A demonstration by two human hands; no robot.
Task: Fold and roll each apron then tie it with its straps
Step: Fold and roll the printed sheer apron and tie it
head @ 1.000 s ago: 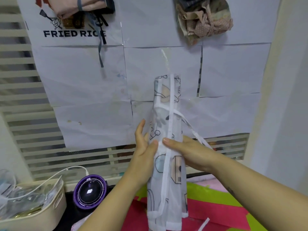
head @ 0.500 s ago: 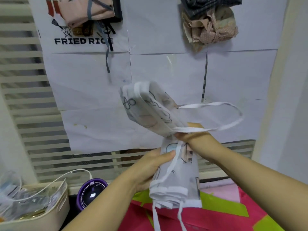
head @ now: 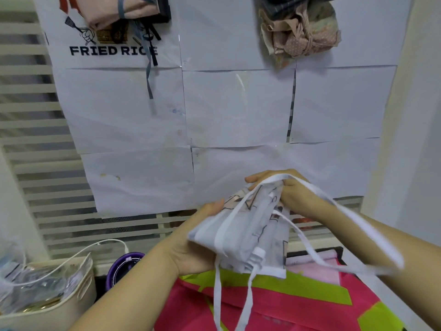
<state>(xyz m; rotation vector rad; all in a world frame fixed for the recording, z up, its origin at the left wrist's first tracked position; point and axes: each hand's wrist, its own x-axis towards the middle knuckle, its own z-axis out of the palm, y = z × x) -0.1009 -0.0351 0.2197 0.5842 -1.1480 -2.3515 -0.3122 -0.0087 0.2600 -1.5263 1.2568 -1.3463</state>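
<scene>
Folded over since a moment ago, the apron (head: 241, 237) is doubled in midair: my left hand (head: 191, 244) grips its side, my right hand (head: 284, 187) grips the top fold. With its straps (head: 358, 225) hanging loose, I judge rolling and tying remain.

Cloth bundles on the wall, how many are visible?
2. A pink bundle hangs top left, above the FRIED RICE print; a beige bundle hangs top right. The top edge crops both, so others may be hidden.
</scene>
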